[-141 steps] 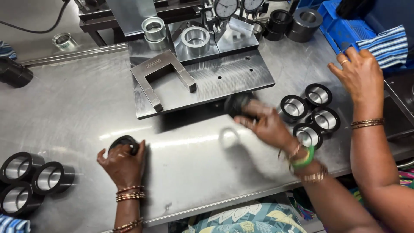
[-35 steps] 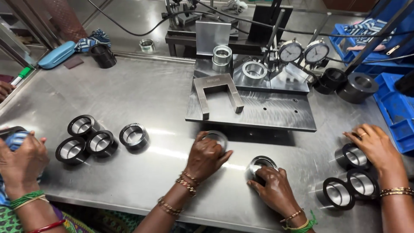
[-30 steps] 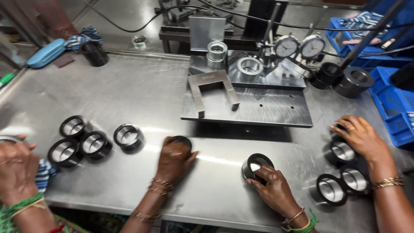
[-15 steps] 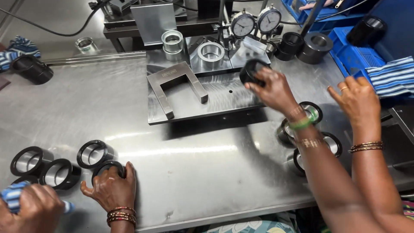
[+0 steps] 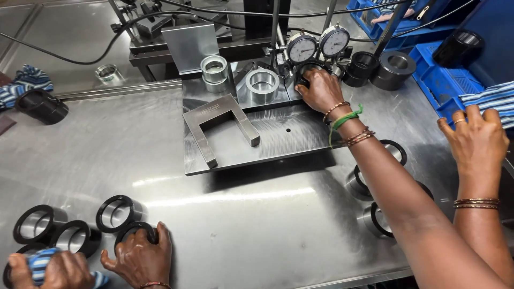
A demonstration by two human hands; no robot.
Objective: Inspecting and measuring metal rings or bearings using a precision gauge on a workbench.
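My right hand (image 5: 320, 90) reaches across the steel plate (image 5: 278, 136) and is closed on a dark ring (image 5: 310, 68) right under two dial gauges (image 5: 302, 48). My left hand (image 5: 140, 259) is at the near table edge, fingers curled over another dark ring (image 5: 134, 231). That ring lies beside a group of similar rings (image 5: 116, 212) with shiny bores. More rings (image 5: 393, 152) lie under my right forearm, partly hidden.
A U-shaped steel block (image 5: 217, 126) lies on the plate, with two silver rings (image 5: 261, 84) behind it. A co-worker's hand (image 5: 51, 270) grips a striped cloth at the bottom left. Another co-worker's hand (image 5: 476, 139) rests at the right near a blue crate (image 5: 444, 85). Dark cylinders (image 5: 393, 69) stand beside the gauges.
My right hand has carried the dark ring from over the plate to under the dial gauges. My left hand has stayed on its ring beside the left group.
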